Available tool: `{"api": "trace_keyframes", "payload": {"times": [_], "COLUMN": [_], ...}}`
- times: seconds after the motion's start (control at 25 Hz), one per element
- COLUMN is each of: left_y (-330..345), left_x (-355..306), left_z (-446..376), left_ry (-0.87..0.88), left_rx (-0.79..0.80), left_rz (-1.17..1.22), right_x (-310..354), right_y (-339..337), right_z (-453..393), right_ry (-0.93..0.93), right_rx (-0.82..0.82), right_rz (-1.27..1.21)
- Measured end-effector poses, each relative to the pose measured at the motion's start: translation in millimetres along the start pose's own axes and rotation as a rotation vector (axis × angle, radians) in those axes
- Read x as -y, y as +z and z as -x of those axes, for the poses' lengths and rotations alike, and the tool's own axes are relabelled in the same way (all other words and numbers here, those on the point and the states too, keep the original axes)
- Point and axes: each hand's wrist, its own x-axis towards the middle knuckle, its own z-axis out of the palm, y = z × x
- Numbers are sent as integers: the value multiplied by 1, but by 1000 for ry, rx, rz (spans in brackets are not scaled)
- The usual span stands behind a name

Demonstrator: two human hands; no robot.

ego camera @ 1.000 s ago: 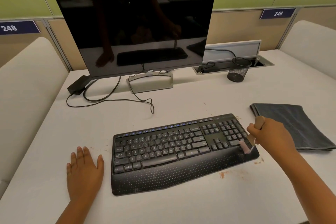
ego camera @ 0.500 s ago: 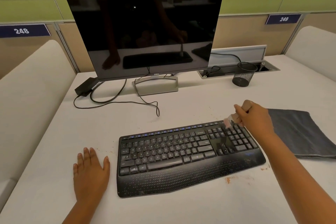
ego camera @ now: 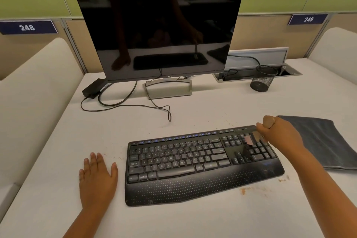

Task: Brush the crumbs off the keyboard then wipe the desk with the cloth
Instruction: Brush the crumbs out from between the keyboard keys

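A black keyboard (ego camera: 193, 162) with a dotted palm rest lies on the white desk (ego camera: 173, 220). My right hand (ego camera: 278, 133) grips a small brush (ego camera: 251, 138) by its wooden handle; its pale bristles touch the upper keys of the number pad. My left hand (ego camera: 97, 177) rests flat on the desk, fingers spread, just left of the keyboard. A folded grey cloth (ego camera: 320, 141) lies to the right of the keyboard, untouched. Orange-brown crumbs (ego camera: 243, 190) dot the desk by the keyboard's front right corner, and finer ones lie left of it.
A dark Dell monitor (ego camera: 158, 35) stands behind the keyboard on a silver foot. Its power brick (ego camera: 92, 88) and loose black cables (ego camera: 125, 105) lie at the back left. A black mesh cup (ego camera: 262, 80) sits by an open cable tray (ego camera: 251, 74) at the back right.
My right hand carried the brush from the number pad's front right corner up to its top edge, then slightly down and left onto the upper keys. The left hand stayed put.
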Motion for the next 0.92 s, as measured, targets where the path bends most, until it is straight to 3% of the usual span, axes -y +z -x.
{"api": "trace_keyframes", "payload": {"times": [0.36,0.56,0.68,0.8,0.92], "left_y": [0,-1,-1,0,1], "left_x": [1,0,1,1,2], "left_z": [0,0,0,-1,0], "left_ry": [-1,3,2,4,2], "left_rx": [8,12,10,12,-2], "left_rz": [-24,-15,-18,-12,-22], "right_x": [-15,-27,-27,-27,-27], "right_y": [-21,-18,-8,-1,5], "right_z": [35,45,47,46,44], "right_ry": [52,53,36,44,20], "right_rx": [215,-96,-122,-268,-214], "right_rz": [247,-89,-198,-279,-280]}}
